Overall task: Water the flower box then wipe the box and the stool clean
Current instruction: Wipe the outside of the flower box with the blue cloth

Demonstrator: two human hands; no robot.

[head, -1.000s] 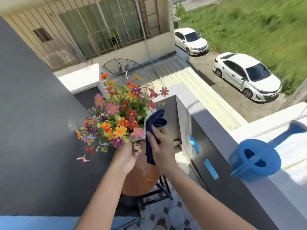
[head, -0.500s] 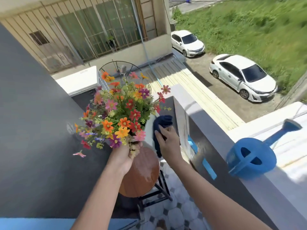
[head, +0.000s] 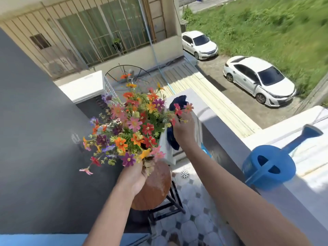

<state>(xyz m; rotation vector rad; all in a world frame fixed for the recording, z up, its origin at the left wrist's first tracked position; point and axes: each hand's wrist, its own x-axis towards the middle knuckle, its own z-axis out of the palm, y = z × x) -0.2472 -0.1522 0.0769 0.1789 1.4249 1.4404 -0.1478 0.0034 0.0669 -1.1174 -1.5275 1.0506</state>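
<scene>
Flower box (head: 167, 148): white, held tilted above the round wooden stool (head: 156, 185), gripped at its near end by the left hand (head: 134, 176). Dark blue cloth (head: 173, 137) is clutched against its side by the right hand (head: 184, 130). Blue watering can (head: 269, 166) is set on the ledge (head: 230, 137) nearby.

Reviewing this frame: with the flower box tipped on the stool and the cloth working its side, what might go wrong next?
1. The white flower box sits tilted at the round stool's edge, steadied only by the left hand; it may slide off.
2. The right hand pushes the dark blue cloth against it, possibly snapping blooms.
3. The blue watering can rests on the ledge near the right arm; a bump might topple it.
</scene>
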